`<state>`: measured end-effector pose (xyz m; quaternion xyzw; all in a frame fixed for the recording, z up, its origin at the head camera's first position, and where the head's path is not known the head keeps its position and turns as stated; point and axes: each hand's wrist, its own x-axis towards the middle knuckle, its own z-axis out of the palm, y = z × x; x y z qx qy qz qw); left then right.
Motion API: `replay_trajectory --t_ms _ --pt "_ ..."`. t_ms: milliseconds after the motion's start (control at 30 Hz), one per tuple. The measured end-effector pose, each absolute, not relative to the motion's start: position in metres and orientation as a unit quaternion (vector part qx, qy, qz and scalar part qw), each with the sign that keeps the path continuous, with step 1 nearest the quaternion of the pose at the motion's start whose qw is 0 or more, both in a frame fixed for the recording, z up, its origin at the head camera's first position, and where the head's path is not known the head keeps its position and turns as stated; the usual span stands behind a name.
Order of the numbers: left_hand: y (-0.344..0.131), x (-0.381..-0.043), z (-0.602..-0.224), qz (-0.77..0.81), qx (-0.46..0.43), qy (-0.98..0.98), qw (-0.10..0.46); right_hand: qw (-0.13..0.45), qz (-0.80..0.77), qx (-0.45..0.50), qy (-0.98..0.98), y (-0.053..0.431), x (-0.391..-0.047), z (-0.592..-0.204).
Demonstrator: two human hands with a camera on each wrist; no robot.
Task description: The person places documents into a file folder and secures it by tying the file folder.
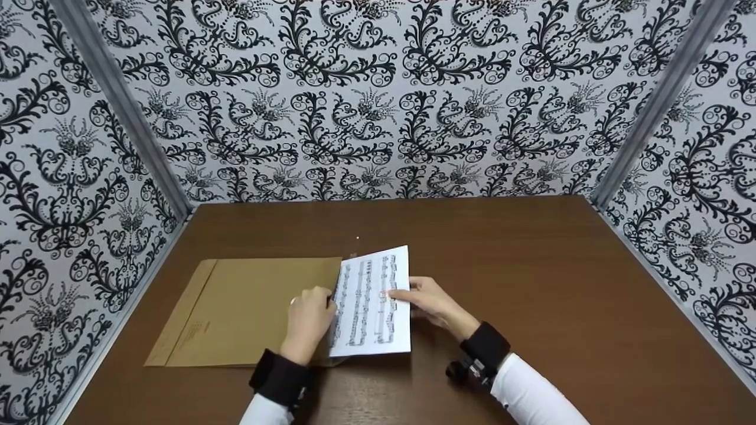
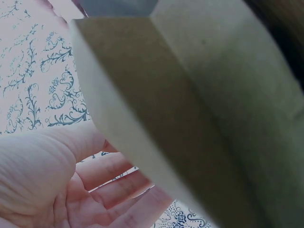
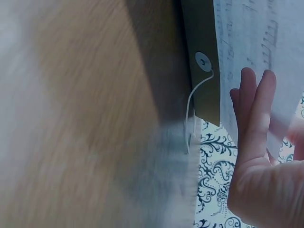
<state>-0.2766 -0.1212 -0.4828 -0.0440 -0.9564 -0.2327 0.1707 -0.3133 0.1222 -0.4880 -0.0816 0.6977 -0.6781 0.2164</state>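
A large brown paper envelope [image 1: 254, 307] lies on the table, with sheets of printed music [image 1: 369, 304] sticking out of its right-hand opening. My left hand [image 1: 308, 313] grips the envelope's edge at this opening, fingers curled. In the left wrist view, the left hand [image 2: 109, 190] is beside the gaping envelope mouth [image 2: 156, 95]. My right hand [image 1: 434, 301] pinches the music sheets at their right edge, thumb on top. The right wrist view has the right hand's fingers [image 3: 256, 114] extended under the paper. A round closure button [image 3: 203, 61] with white string [image 3: 188, 107] shows on the envelope.
A brown wooden table [image 1: 531, 265] spreads beneath everything. Walls covered in black-and-white patterned paper [image 1: 366, 106] enclose its back and both sides. Black wrist bands with cameras [image 1: 475, 360] are strapped over white sleeves.
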Motion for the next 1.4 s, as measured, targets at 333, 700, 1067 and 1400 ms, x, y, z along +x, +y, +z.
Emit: replay_trajectory --t_ms 333,700,1067,1400 --pt "-0.122 -0.276 -0.481 -0.255 -0.029 -0.958 0.129 0.221 -0.682 -0.06 0.695 0.136 -0.308 -0.48" --pt "-0.122 -0.276 -0.48 -0.25 -0.029 -0.959 0.131 0.22 -0.694 -0.066 0.682 0.144 -0.304 -0.48" --pt "-0.122 -0.276 -0.477 -0.249 -0.031 -0.959 0.13 0.215 -0.701 -0.063 0.677 0.135 -0.307 -0.488" --pt "-0.123 -0.274 -0.477 -0.24 -0.04 -0.956 0.162 0.22 -0.701 -0.055 0.676 0.112 -0.31 -0.49"
